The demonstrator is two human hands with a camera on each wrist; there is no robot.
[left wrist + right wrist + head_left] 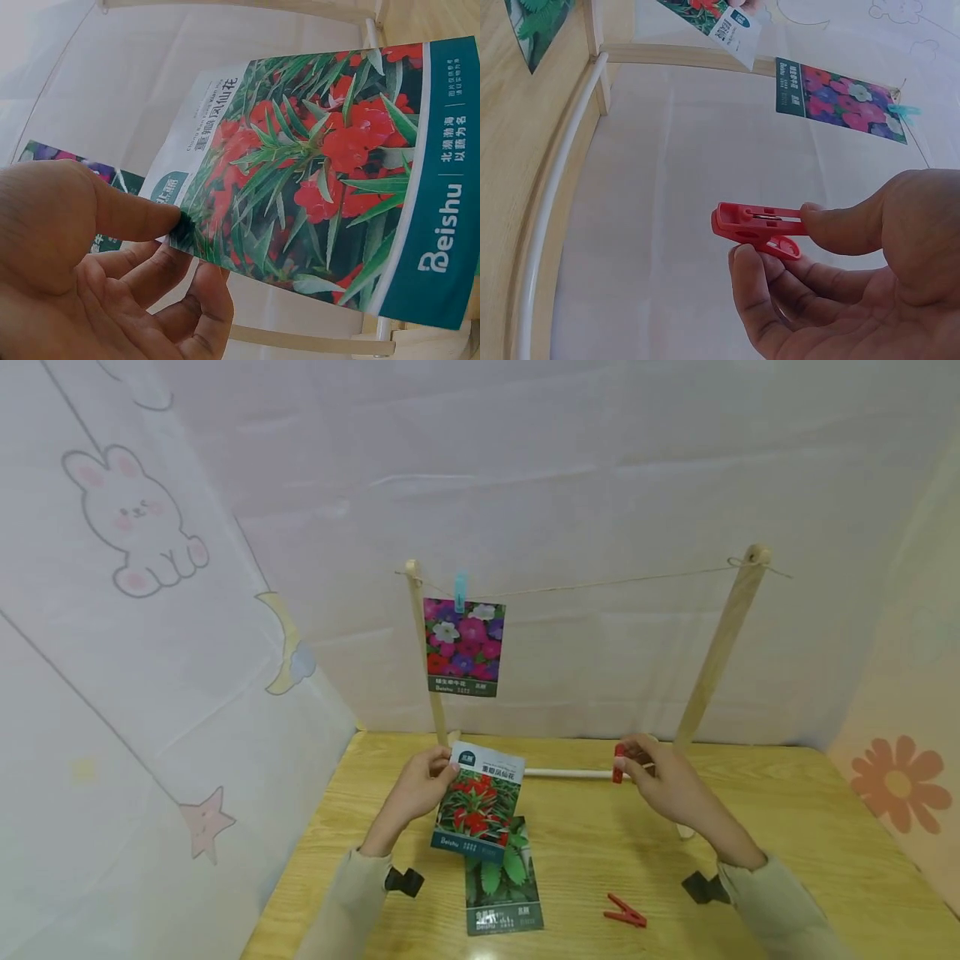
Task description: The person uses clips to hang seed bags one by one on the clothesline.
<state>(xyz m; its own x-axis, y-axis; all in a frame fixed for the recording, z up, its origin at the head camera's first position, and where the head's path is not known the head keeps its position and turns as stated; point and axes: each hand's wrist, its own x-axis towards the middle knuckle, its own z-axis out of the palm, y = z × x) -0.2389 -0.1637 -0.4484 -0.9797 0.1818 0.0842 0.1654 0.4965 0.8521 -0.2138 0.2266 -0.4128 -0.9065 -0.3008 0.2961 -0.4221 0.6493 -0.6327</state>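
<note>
My left hand (424,783) pinches the upper left edge of a seed packet with red flowers (480,802), thumb in front in the left wrist view. That packet is raised above the table and overlaps a green-leaf seed packet (517,893) lying there. In my right hand (671,781) a red clothespin (757,225) is held between thumb and fingers. A second red clothespin (626,912) lies on the table. From the string (600,585) hangs a petunia seed packet (465,647), clipped by a light blue clothespin (460,593) near the left post.
Two wooden posts (720,647) carry the string, with a white rod (567,773) low between them. The wooden table (585,843) meets a pale cloth backdrop (562,510) behind the frame. Black wrist straps (405,882) show at both cuffs.
</note>
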